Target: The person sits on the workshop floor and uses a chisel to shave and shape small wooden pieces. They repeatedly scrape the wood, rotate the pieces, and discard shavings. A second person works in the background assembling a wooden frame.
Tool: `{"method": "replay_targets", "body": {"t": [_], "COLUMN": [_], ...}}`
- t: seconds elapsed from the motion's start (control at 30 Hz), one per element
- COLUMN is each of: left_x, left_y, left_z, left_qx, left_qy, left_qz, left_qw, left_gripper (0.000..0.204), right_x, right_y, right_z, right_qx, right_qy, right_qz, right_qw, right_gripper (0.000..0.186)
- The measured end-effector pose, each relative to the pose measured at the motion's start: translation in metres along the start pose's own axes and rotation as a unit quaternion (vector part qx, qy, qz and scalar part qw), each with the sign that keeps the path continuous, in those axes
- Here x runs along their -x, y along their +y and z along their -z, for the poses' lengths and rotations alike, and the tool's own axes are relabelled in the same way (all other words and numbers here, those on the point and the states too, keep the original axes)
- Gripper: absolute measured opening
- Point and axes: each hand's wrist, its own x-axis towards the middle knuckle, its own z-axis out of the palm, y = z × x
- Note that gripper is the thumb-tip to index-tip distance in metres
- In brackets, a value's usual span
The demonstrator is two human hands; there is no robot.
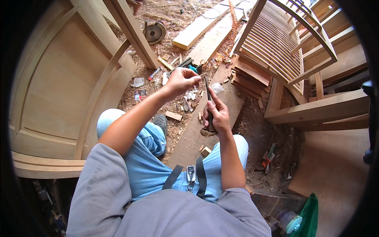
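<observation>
In the head view my right hand [216, 112] is wrapped round a long, narrow dark metal tool [208, 91], held upright with its tip pointing away from me. My left hand [182, 82] is pinched on a small thin piece [201, 74] close to the tool's tip; what exactly it is, I cannot make out. Whether the piece touches the tool is unclear. Both hands are over a long wooden plank [185, 144] that runs between my bent legs.
Panelled wooden work [59, 94] fills the left; slatted frames [264, 51] and stacked boards [246, 81] stand right. Beyond my hands lie boards [197, 27], a coiled orange hose [233, 23], a saw-like tool [154, 31], shavings and scraps. A lidded container [291, 223] sits lower right.
</observation>
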Motion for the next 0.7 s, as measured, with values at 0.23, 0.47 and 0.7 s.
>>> {"method": "replay_targets", "body": {"t": [0.23,0.47,0.7], "left_x": [-0.009,0.008,0.0], "left_y": [0.009,-0.006,-0.002], "left_z": [0.004,0.002,0.012], "left_qx": [-0.045,-0.143,-0.14], "left_qy": [-0.107,-0.023,0.095], "left_qz": [-0.005,-0.082,-0.054], "left_qw": [0.993,0.986,0.984], "left_gripper": [0.02,0.019,0.021], "right_x": [-0.018,-0.01,-0.011], "right_y": [-0.017,-0.018,0.006], "right_z": [-0.013,0.089,0.021], "right_qx": [-0.245,-0.247,-0.041], "right_qy": [0.209,0.307,0.023], "right_qz": [0.08,0.138,0.002], "right_qw": [0.943,0.909,0.999], "right_gripper": [0.019,0.038,0.053]}}
